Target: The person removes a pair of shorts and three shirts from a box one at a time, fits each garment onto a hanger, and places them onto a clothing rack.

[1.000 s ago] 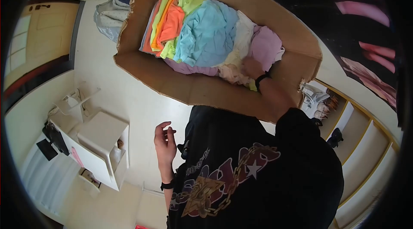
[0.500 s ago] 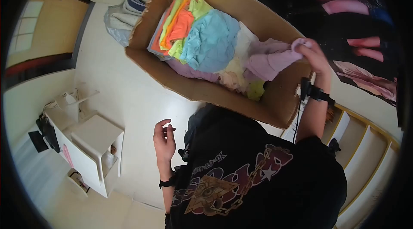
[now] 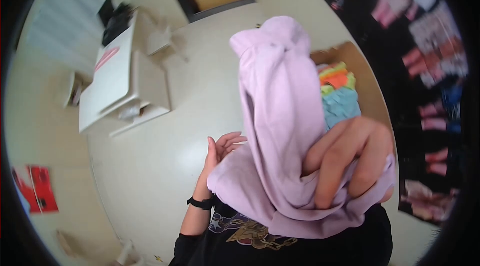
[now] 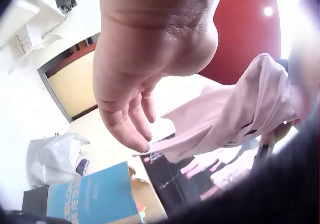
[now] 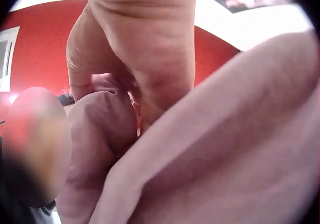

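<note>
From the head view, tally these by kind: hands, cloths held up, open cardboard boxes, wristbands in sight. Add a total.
Hands: 2, the left hand and the right hand
Cloths held up: 1, the lilac cloth in the right hand
Open cardboard boxes: 1, the cardboard box
Wristbands in sight: 1, the black wristband on the left wrist
Total: 5

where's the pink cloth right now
In the head view, the pink cloth is mid-picture, gripped by the right hand, partly hiding the box.
</note>
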Action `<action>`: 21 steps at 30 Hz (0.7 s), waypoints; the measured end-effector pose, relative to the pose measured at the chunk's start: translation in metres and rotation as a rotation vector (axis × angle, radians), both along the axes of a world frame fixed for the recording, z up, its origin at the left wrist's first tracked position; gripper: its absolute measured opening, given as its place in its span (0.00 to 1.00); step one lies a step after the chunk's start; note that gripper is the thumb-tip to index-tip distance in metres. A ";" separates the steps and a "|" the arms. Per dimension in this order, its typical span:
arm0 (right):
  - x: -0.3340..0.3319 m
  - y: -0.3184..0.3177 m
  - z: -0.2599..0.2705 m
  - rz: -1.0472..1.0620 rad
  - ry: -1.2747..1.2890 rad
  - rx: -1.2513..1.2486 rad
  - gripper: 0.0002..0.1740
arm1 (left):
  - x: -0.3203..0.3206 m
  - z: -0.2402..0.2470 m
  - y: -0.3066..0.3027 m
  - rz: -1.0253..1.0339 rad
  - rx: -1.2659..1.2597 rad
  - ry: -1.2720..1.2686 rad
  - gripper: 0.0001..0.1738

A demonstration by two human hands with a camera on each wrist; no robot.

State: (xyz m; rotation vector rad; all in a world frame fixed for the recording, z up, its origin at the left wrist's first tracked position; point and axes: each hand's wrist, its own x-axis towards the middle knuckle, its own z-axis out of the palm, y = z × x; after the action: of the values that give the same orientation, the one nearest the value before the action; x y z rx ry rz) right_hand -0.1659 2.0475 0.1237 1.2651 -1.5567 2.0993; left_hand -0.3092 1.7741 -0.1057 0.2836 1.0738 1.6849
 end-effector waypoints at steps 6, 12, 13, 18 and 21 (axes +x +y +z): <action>-0.105 -0.085 -0.030 0.560 -0.069 0.322 0.09 | -0.025 0.014 -0.112 0.615 0.167 -0.098 0.63; -0.181 -0.091 -0.107 0.625 -0.521 0.613 0.20 | -0.063 -0.029 -0.160 1.102 0.268 -0.023 0.64; -0.199 -0.105 -0.117 0.558 -0.502 0.585 0.35 | -0.066 -0.042 -0.171 1.139 0.263 -0.025 0.64; -0.295 -0.137 -0.186 0.266 -0.613 0.477 0.63 | -0.100 -0.025 -0.142 0.838 -0.168 0.556 0.57; -0.337 -0.184 -0.188 0.241 -0.529 0.435 0.66 | -0.143 0.031 -0.116 0.864 -0.525 0.843 0.42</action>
State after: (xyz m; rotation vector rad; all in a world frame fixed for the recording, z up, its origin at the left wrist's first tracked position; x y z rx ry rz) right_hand -0.5025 1.8631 -0.0647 1.1124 -2.2857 2.4799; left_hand -0.4526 1.6577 -0.0745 0.1896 2.4813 1.9487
